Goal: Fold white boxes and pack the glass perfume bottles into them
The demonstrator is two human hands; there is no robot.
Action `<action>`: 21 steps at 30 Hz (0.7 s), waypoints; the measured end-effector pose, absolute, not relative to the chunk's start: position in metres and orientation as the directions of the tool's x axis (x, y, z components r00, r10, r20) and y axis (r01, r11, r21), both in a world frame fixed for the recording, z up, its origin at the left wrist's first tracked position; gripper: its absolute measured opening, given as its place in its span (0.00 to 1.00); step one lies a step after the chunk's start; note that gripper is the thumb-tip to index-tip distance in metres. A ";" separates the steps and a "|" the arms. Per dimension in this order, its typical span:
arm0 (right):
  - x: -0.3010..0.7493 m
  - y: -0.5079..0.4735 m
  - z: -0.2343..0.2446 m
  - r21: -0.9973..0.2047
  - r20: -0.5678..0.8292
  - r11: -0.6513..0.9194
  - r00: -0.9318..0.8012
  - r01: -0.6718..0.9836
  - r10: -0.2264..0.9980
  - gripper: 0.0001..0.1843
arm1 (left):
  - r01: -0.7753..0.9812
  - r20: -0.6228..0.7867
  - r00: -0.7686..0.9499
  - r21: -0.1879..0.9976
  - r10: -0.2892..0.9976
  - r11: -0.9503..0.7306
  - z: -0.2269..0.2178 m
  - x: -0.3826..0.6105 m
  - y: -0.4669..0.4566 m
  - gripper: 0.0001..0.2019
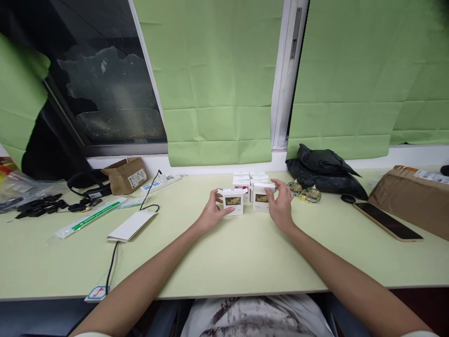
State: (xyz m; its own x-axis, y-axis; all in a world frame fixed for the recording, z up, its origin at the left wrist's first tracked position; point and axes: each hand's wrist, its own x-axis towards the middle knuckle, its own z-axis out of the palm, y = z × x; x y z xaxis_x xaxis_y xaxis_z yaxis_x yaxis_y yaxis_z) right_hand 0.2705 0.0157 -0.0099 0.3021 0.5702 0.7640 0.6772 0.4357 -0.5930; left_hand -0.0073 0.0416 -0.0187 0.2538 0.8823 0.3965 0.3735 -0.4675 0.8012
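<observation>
Several small white cartons stand in a cluster at the middle of the pale green table (245, 252). My left hand (212, 213) grips the front left carton (234, 202), whose top flap is open, with fingers curled round its left side. My right hand (280, 203) holds the front right carton (261, 200), fingers wrapped over its top and right side. More cartons (249, 179) stand in rows just behind these two.
Two small glass bottles (303, 192) and a black plastic bag (324, 171) lie right of the cartons. A phone (387, 221) and a brown parcel (414, 196) sit far right. Left: a white pouch with cable (131, 225), a power strip (161, 183), a brown box (125, 175).
</observation>
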 end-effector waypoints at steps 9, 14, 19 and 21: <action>0.270 0.015 -0.009 -0.580 0.775 0.465 0.276 0.669 0.569 0.20 | 0.371 0.520 0.188 0.748 0.834 -0.550 -0.008 -0.009 0.035 0.23; 0.269 0.011 -0.006 -0.588 0.770 0.470 0.277 0.659 0.575 0.18 | 0.418 0.631 0.034 0.696 0.775 -0.584 0.000 -0.016 0.035 0.20; 0.266 0.005 -0.002 -0.586 0.772 0.469 0.281 0.660 0.570 0.17 | 0.499 0.700 -0.159 0.666 0.696 -0.555 0.012 -0.025 0.040 0.15; 0.265 0.004 -0.001 -0.582 0.778 0.479 0.278 0.658 0.563 0.16 | 0.555 0.720 -0.175 0.636 0.672 -0.536 0.020 -0.029 0.042 0.13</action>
State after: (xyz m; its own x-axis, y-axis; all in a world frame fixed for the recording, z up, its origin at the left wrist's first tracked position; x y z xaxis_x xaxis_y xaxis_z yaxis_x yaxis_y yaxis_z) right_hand 0.2645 0.0036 -0.0011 0.2782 0.5632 0.7781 0.6579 0.4785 -0.5815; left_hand -0.0289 0.0419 0.0204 -0.1755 0.6716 0.7198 0.5551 -0.5363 0.6358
